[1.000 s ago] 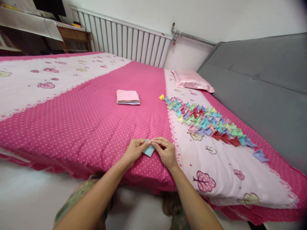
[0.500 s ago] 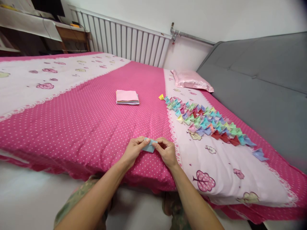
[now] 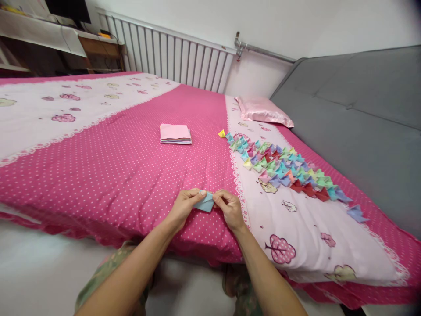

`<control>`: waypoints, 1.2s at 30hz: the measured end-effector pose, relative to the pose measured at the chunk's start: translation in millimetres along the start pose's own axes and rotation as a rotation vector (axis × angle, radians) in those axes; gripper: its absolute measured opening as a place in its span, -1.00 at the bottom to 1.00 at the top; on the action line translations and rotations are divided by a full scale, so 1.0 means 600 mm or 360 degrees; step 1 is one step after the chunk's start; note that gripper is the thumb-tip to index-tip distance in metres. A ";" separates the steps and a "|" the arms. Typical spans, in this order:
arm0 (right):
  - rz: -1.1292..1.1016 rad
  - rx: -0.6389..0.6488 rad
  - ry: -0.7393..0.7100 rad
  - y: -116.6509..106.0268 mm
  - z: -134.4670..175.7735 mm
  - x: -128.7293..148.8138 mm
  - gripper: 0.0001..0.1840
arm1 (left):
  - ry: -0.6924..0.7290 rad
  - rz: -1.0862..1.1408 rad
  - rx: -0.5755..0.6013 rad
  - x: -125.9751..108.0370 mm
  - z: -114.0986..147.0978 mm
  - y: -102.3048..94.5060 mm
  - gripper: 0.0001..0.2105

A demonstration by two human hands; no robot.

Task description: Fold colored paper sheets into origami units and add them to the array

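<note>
A small light-blue piece of folded paper is held just above the near part of the pink bedspread. My left hand pinches its left side, thumb on top. At its upper right edge, the thumb and fingers of my right hand are closed on the paper. Beyond my hands lies a stack of square coloured paper with a pink sheet on top. Many small folded paper boats in several colours stand in close rows to the right. One yellow boat sits at the far left end of them.
The bed has a dotted pink and white patterned cover. A pink pillow leans near the grey headboard. Behind the bed are a white radiator and a desk with a monitor.
My right thumb has shifted slightly right, towards the paper's edge, so more of its light-blue face shows. Both hands stay on the paper; the stack and boats have not moved.
</note>
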State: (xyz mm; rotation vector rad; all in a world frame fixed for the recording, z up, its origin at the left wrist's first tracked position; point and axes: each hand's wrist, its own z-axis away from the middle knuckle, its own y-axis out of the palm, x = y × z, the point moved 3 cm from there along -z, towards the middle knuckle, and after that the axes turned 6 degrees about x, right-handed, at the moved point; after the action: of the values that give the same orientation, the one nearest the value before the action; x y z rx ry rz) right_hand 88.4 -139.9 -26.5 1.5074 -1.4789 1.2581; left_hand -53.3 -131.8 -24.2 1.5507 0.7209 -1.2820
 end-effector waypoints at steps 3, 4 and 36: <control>-0.0107 0.0022 0.0039 0.000 -0.001 -0.007 -0.65 | -0.0013 0.0038 0.0017 0.001 0.000 0.000 -0.74; -0.0127 0.0043 0.0047 0.000 -0.001 -0.008 -0.62 | -0.0012 0.0041 0.0020 0.001 0.000 0.000 -0.73; -0.0307 -0.0068 0.0199 -0.003 -0.003 -0.022 -0.80 | -0.0192 -0.0073 0.0024 -0.002 0.002 -0.004 -0.78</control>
State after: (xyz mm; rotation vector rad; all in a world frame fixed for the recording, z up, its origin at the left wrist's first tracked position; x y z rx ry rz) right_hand 91.2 -133.8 -38.3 1.4772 -1.2407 1.1761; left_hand -56.4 -132.1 -23.6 1.4623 0.6743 -1.4051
